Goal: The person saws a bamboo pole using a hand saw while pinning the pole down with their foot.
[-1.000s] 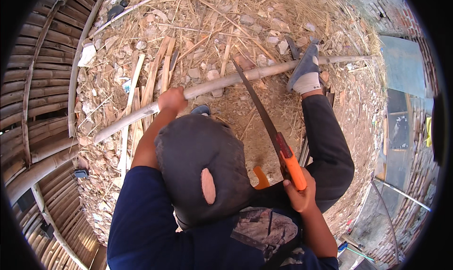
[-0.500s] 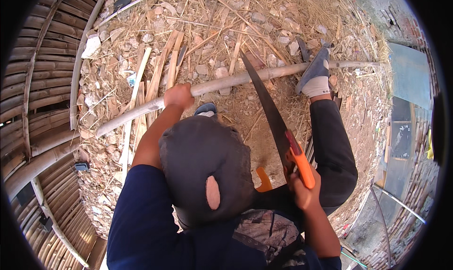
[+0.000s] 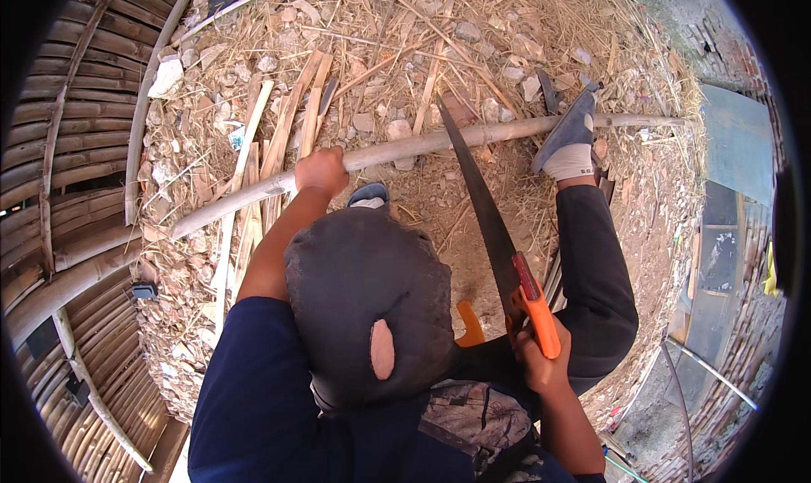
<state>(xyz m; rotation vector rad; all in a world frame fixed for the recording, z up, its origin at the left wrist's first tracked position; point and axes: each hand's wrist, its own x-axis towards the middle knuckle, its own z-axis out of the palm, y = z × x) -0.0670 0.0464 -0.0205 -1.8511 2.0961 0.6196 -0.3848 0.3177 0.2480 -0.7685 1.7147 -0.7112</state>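
A long pale bamboo pole [image 3: 422, 145] lies crosswise over the rubble in front of me. My left hand [image 3: 322, 172] is closed around it, left of the middle. My right hand [image 3: 545, 356] grips the orange handle of a handsaw [image 3: 483, 208]. The dark blade slants up and to the left, and its tip end lies across the pole near the middle. Whether the teeth have cut into the pole is too small to tell. On the pole's right part rests my right foot in a grey-blue shoe [image 3: 568, 128]. My bent left knee [image 3: 367, 297], in torn dark trousers, rises between my arms.
Several split bamboo strips [image 3: 287, 120] lie beyond my left hand among stones and straw. An orange curved piece [image 3: 470, 324] shows beside my knee. A slatted bamboo wall [image 3: 84, 145] stands at the left. Blue-grey panels [image 3: 735, 141] line the right side.
The handsaw and my right hand have shifted slightly back toward me. My left hand still holds the pole in about the same place.
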